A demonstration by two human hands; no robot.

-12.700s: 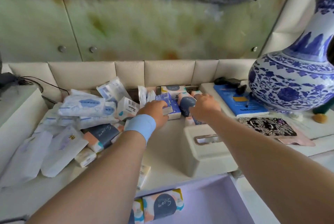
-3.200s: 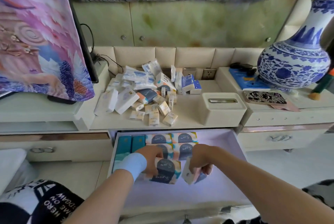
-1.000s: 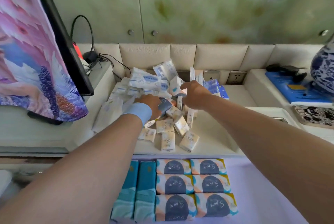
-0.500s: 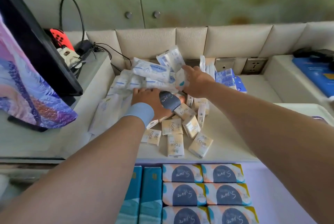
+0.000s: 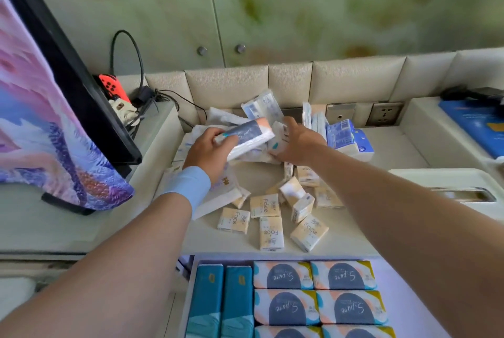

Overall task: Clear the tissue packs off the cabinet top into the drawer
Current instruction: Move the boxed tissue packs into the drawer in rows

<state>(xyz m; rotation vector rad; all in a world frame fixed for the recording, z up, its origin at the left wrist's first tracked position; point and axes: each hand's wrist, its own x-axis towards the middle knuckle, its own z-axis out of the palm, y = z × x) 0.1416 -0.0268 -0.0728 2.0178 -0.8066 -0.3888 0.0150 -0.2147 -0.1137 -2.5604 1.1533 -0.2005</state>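
Observation:
My left hand (image 5: 207, 155) holds a tissue pack with a dark oval label (image 5: 246, 136), lifted and tilted above the pile. My right hand (image 5: 297, 141) reaches into the heap of white and blue packs (image 5: 261, 107) at the back of the cabinet top (image 5: 395, 146); its fingers lie on a white pack, grip unclear. Several small cream pocket packs (image 5: 270, 231) lie scattered near the front edge. The open drawer (image 5: 403, 291) below holds rows of dark-oval packs (image 5: 283, 275) and two teal packs (image 5: 221, 299).
A screen with a pink and purple picture (image 5: 41, 130) stands at the left, with cables and a red controller (image 5: 110, 85) behind it. A cream tissue box (image 5: 450, 187) sits at the right, a blue book (image 5: 477, 127) beyond it. Wall sockets (image 5: 383, 112) are at the back.
My left hand has lifted the dark-oval pack off the pile and tilted it up. My right hand has shifted slightly right and lower into the white packs.

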